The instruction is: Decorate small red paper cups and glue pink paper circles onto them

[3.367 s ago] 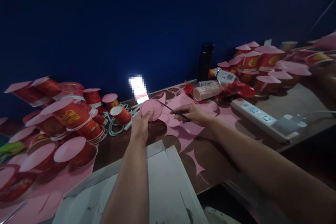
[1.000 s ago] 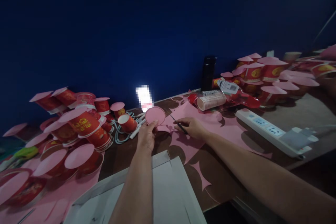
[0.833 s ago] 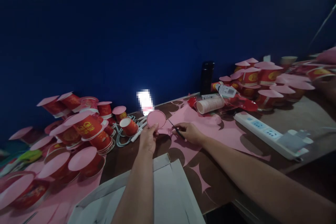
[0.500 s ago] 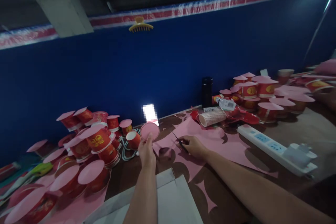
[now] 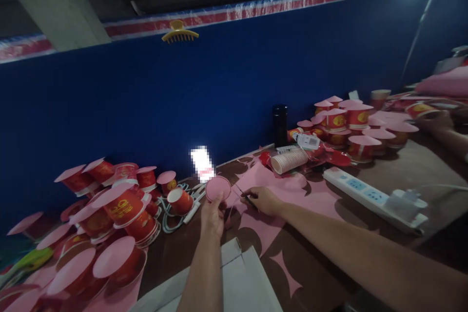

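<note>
My left hand (image 5: 213,215) pinches a round pink paper disc (image 5: 218,188) with a darker rim, thumb on its face, held up above the table. My right hand (image 5: 263,200) is closed round dark-handled scissors (image 5: 250,200). Their thin tip points up and left, close to the disc's right edge; whether it touches cannot be made out. Under and beyond my right hand lies a pink paper sheet (image 5: 298,196) with rounded cut-outs. A star-like pink scrap (image 5: 287,273) lies on the brown tabletop nearer me.
Red paper cups (image 5: 124,209) with pink discs crowd the left; more cups (image 5: 360,114) stand at right. Around are a lit phone (image 5: 202,163), cables, a black bottle (image 5: 280,124), stacked cups (image 5: 289,161), a power strip (image 5: 356,195) and white box (image 5: 243,285). Another person's hand (image 5: 438,124) holds a red cup.
The view has tilted up, bringing the blue partition's top and a yellow hair claw into sight. Over the last half second the disc has shifted right, closer to the scissors.
</note>
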`<state>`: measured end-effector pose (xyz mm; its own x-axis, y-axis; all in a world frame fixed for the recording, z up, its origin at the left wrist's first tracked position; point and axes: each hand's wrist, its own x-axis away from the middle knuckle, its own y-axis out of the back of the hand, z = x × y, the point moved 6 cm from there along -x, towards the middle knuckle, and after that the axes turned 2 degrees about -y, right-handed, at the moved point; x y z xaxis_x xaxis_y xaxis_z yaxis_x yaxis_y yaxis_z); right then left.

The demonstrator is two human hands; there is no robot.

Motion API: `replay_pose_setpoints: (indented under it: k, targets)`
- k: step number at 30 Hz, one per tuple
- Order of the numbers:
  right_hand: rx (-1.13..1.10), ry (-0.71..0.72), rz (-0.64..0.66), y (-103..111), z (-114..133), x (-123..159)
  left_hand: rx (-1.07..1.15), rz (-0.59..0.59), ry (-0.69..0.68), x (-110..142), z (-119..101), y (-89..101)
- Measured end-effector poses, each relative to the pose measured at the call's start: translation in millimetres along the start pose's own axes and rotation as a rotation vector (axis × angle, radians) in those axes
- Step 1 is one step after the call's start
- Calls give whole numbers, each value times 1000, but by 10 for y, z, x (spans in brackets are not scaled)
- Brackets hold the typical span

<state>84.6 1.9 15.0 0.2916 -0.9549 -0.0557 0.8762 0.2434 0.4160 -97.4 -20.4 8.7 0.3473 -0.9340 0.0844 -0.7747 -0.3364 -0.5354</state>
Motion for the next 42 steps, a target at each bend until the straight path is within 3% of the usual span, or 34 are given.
replay_pose_setpoints:
  k: [6, 12, 17, 21, 42]
  targets:
    - [-104, 29, 39, 3, 53, 3, 66, -17, 64, -85, 30, -9]
    - [-534, -168, -63, -5, -41, -73, 207, -80, 121, -331, 126, -210]
    - [-660, -118, -50, -90, -32, -237, 186, 1, 81, -507, 246, -327]
    - [-764, -169, 3, -134, -31, -269, 139, 0, 81, -513, 277, -338]
    - [-587, -233, -22, 8, -12, -195, 58, -5, 8, -546, 265, -311]
